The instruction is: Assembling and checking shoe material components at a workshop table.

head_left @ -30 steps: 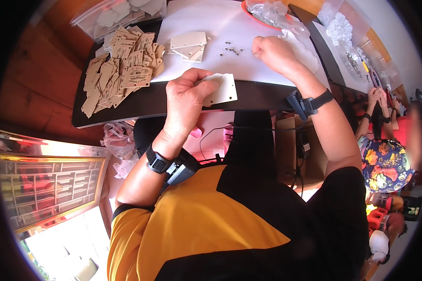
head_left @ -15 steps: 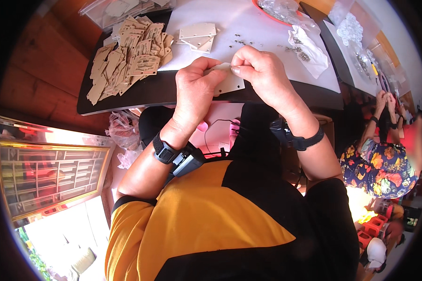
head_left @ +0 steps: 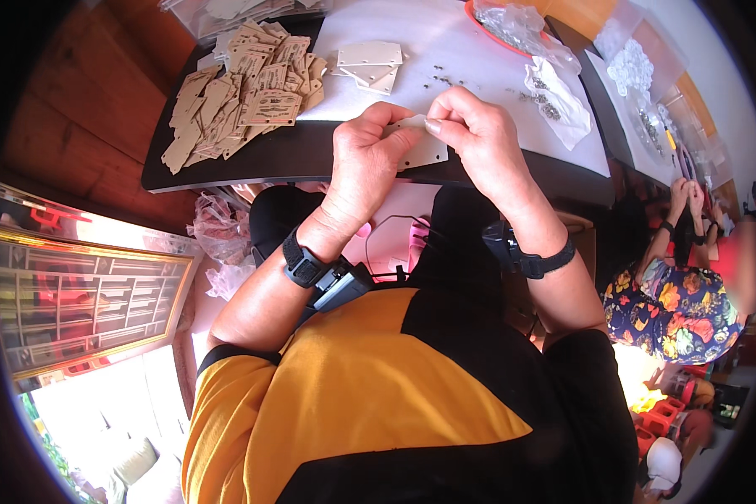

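My left hand (head_left: 366, 153) grips a small white card (head_left: 426, 154) with holes along its edge, over the near edge of the table. At the card's upper corner my right hand (head_left: 481, 133) has thumb and forefinger pinched together; whatever is between them is too small or hidden to make out. Just beyond my hands, a few similar white cards (head_left: 370, 55) lie overlapped. Small dark metal pieces (head_left: 439, 80) are scattered to their right. More metal pieces rest on a crumpled white sheet (head_left: 569, 122). A heap of printed tan cards (head_left: 270, 107) spreads at the left.
An orange-rimmed tray (head_left: 497, 35) with plastic bags stands at the far right of the white table covering (head_left: 479, 63). A clear plastic box (head_left: 202, 18) sits at the back left. To the right, another person's hands (head_left: 687, 195) work at a neighbouring table.
The view has shifted slightly, so the table and heap appear a little to the right. Both my hands stay at the card, the right one still pinched at its upper corner.
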The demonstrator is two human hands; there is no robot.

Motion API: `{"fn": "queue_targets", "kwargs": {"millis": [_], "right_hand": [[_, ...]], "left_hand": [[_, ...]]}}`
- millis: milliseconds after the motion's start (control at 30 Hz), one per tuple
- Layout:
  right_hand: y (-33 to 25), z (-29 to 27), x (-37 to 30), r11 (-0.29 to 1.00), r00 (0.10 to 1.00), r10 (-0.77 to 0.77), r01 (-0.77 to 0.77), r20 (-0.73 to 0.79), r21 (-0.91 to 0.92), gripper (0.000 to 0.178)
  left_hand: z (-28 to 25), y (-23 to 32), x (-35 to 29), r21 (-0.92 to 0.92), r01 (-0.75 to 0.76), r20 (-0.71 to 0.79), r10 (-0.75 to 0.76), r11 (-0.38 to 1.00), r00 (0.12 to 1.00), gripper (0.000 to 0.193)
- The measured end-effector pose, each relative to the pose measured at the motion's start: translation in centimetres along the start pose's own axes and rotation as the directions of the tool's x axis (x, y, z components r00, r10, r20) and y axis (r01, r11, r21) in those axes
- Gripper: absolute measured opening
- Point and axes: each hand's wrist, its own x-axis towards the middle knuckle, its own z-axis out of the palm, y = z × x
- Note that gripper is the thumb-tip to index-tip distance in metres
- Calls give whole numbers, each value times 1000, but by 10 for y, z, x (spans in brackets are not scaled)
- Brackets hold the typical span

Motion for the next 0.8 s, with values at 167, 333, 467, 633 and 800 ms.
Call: {"fn": "queue_targets", "kwargs": {"millis": [167,333,467,633,800], "right_hand": [[9,0,4,998,998,38,-41,50,53,12],[15,10,9,962,991,-114,128,-74,240,11],[14,-7,2,953,971,64,-129,232,275,4],[15,-14,-10,883,998,51,-62,36,464,3],[13,-9,-15,882,995,88,-97,41,461,8]], "left_hand": [[-1,-2,-2,61,-54,25,52,997,998,18],[-2,-1,-3,48,-91,66,87,995,994,17],[-3,0,-6,80,-107,80,101,991,992,18],[-8,8,-8,-79,54,89,-46,995,995,15],[-4,7,-7,-72,12,82,-6,997,997,17]]}}
